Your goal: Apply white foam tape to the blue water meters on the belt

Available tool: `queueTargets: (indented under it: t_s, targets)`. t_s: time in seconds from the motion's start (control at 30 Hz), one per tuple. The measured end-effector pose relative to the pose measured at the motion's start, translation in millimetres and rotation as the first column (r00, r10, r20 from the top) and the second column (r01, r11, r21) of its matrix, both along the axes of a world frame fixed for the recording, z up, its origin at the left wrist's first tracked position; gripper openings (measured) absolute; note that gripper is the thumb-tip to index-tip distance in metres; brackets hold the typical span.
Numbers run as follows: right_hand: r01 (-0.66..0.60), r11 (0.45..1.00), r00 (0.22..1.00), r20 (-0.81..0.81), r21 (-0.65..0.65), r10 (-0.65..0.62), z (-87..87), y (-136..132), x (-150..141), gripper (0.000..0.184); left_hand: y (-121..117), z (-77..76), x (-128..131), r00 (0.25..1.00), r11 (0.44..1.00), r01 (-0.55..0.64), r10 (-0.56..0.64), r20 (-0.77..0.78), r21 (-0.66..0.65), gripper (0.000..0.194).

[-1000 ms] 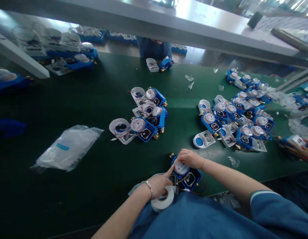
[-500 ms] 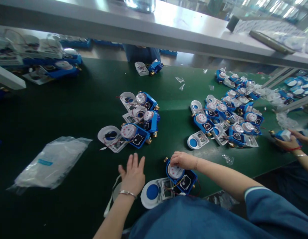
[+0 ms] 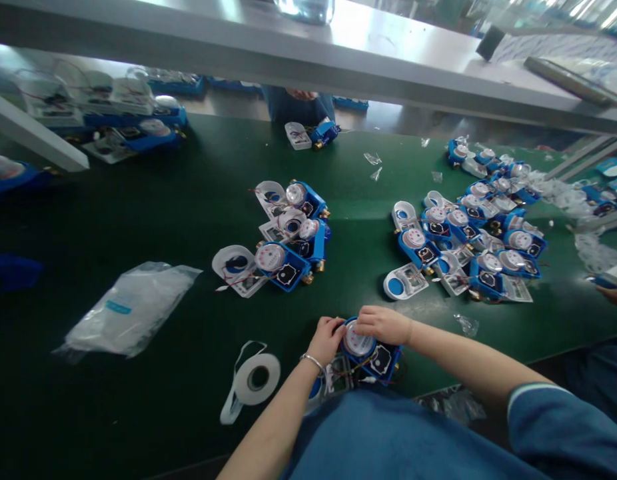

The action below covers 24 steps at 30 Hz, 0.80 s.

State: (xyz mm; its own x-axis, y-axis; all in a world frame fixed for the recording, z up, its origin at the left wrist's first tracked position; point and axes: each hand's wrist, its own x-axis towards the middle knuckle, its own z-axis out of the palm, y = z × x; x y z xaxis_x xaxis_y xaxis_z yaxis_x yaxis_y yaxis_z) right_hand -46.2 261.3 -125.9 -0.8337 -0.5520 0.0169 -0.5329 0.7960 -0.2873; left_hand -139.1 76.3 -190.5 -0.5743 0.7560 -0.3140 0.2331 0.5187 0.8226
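A blue water meter (image 3: 381, 360) with a round clear-topped dial lies at the table's near edge, close to my body. My left hand (image 3: 327, 343) has its bent fingers closed at the left rim of the dial. From the right, my right hand (image 3: 386, 325) curls over the dial's upper right side with its fingertips pressed together; anything small between them is hidden. Coloured wires run from the meter to an opened white cover (image 3: 338, 375), partly behind my left wrist. A roll of white tape (image 3: 258, 380) lies flat, left of my left forearm.
Several opened meters (image 3: 286, 267) lie ahead of my hands, with a larger cluster (image 3: 468, 233) to the right. A clear plastic bag (image 3: 131, 310) of white pieces rests at left. A shelf (image 3: 238, 47) crosses overhead. Another person's hand (image 3: 616, 293) is at far right.
My left hand has moved right, from open over the tape roll to the meter's dial, uncovering the roll. My right hand remains on the dial. The view has shifted slightly.
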Motion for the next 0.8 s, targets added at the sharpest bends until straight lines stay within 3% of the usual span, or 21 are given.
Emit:
queueTargets:
  t_s: [0.17,0.43,0.53,0.6,0.67,0.7,0.73,0.8]
  targets:
    - [0.033,0.999,0.998,-0.050,0.007,-0.033,-1.9,-12,18,0.020,-1,2.5,5,1.000,1.000,-0.005,0.005,0.021,0.009,0.031]
    - [-0.048,0.995,0.999,-0.014,0.083,0.049,0.8,-2,5,0.021,-1,2.0,6,0.999,1.000,-0.011,0.011,0.044,-0.008,0.034]
    - [0.080,0.995,0.996,0.036,0.068,-0.082,0.7,-14,26,0.019,-1,1.9,8,0.999,1.000,-0.030,0.031,0.035,-0.008,0.035]
    - [0.337,0.941,0.936,0.100,0.031,-0.338,-2.4,-41,41,0.019,-1,1.0,9,0.999,0.999,-0.041,0.041,0.030,-0.001,0.035]
    - [0.599,0.799,0.782,0.249,-0.051,-0.571,-5.3,-76,49,0.020,0,-1.0,10,0.998,0.998,-0.057,0.057,0.030,0.005,0.035]
    - [0.674,0.732,0.712,0.354,-0.102,-0.606,-5.2,-94,48,0.021,1,-2.3,10,0.997,0.998,-0.065,0.065,0.032,0.007,0.036]
    - [0.697,0.701,0.679,0.451,-0.150,-0.579,-3.6,-109,47,0.020,2,-3.6,10,0.997,0.997,-0.073,0.073,0.035,0.008,0.037]
    - [0.689,0.678,0.683,0.545,-0.258,-0.486,4.2,-126,45,0.018,4,-5.9,10,0.996,0.997,-0.082,0.082,0.040,0.008,0.039]
